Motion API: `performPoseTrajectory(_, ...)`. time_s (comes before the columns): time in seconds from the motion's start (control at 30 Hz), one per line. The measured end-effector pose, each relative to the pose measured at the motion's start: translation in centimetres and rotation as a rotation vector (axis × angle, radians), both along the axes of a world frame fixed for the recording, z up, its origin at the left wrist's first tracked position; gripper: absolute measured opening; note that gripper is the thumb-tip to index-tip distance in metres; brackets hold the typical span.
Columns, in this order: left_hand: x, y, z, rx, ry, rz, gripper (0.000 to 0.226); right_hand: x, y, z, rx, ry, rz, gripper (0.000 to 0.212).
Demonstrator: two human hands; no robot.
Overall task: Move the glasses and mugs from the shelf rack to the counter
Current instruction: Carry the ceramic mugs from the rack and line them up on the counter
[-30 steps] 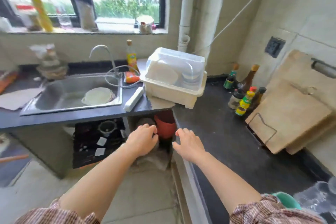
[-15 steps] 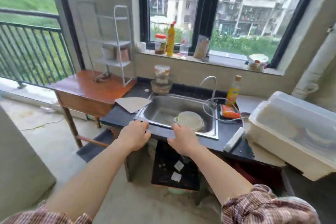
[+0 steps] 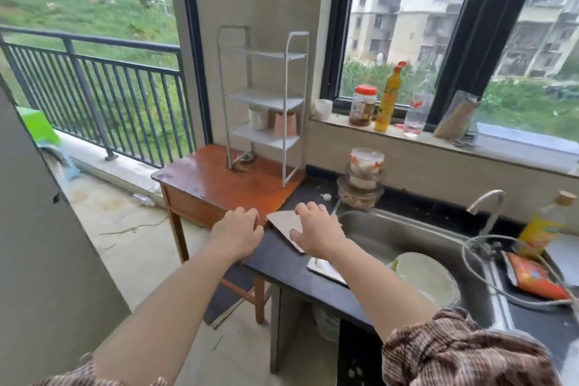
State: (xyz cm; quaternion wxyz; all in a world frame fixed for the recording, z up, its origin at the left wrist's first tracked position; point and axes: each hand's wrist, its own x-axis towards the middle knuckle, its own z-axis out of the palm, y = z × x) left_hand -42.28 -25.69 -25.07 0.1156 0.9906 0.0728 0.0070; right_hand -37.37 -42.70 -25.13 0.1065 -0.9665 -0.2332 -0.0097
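Compared with half a second ago, the view has swung left. The shelf rack (image 3: 266, 99) and the wooden table (image 3: 216, 185) under it were at the far left and now sit near centre and closer. The white dish box at right has left the view.

Both hands have shifted left. The left hand (image 3: 236, 233), earlier over the sink's front edge, now hangs over the near right corner of the wooden table. The right hand (image 3: 316, 230) is over a pale sheet of paper (image 3: 282, 221) at the left end of the worktop (image 3: 282, 263). Both hands are empty, as before: the left fingers are loosely bent downward, the right fingers relaxed and slightly spread. Contact with the table or paper: cannot tell.

Task items: a white cup (image 3: 258, 119) and a copper-coloured cup (image 3: 285, 124) stand side by side on the lowest tier of the shelf rack, well apart from both hands.

Surface: the dark worktop butts against the wooden table. A steel sink (image 3: 391, 238) is set into it, with a pale plate (image 3: 429, 279) inside and a tap (image 3: 485, 207) behind. Stacked lidded containers (image 3: 363, 178) stand at the sink's back left corner. An oil bottle (image 3: 540, 227) and an orange packet (image 3: 535, 276) are at far right.

Room: the window sill (image 3: 517, 135) carries a red-lidded jar (image 3: 363, 105), a yellow squeeze bottle (image 3: 388, 97) and a clear bottle (image 3: 418, 106). A balcony railing (image 3: 94, 88) at left stands before a green hillside. Apartment blocks show through the window.
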Motion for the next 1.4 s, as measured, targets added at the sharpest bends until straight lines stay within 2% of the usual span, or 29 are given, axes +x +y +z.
performPoseTrajectory(0.13,7.7,3.8,-0.1,-0.001,-0.039,0.040,0.034,7.8,3.8,0.0,0.019,-0.006,0.017,0.043)
performPoseTrajectory(0.33,19.5,8.7,0.4,-0.123,-0.074,0.110,0.036,20.5,8.4,1.2,0.049,0.024,0.007,0.037)
performPoseTrajectory(0.6,31.9,13.3,-0.1,-0.336,-0.101,0.145,0.037,31.3,13.8,0.2,0.208,0.145,-0.071,0.059)
performPoseTrajectory(0.8,40.2,16.7,-2.1,-0.485,-0.122,0.119,0.037,36.6,18.4,-2.0,0.411,0.228,-0.199,0.060)
performPoseTrajectory(1.0,48.5,20.5,-4.4,-0.660,-0.099,0.079,0.034,41.5,23.3,-4.6,0.678,0.353,-0.448,0.067)
performPoseTrajectory(1.13,53.8,22.1,-5.1,-0.958,-0.028,0.068,0.038,44.8,25.0,-5.2,0.857,0.360,-0.674,0.070)
performPoseTrajectory(1.27,57.4,22.7,-5.7,-1.179,0.064,0.069,0.038,47.5,25.8,-5.7,1.046,0.364,-0.804,0.078)
performPoseTrajectory(1.4,59.2,22.7,-6.1,-1.310,0.173,0.035,0.028,49.5,26.3,-5.8,1.231,0.346,-0.873,0.065)
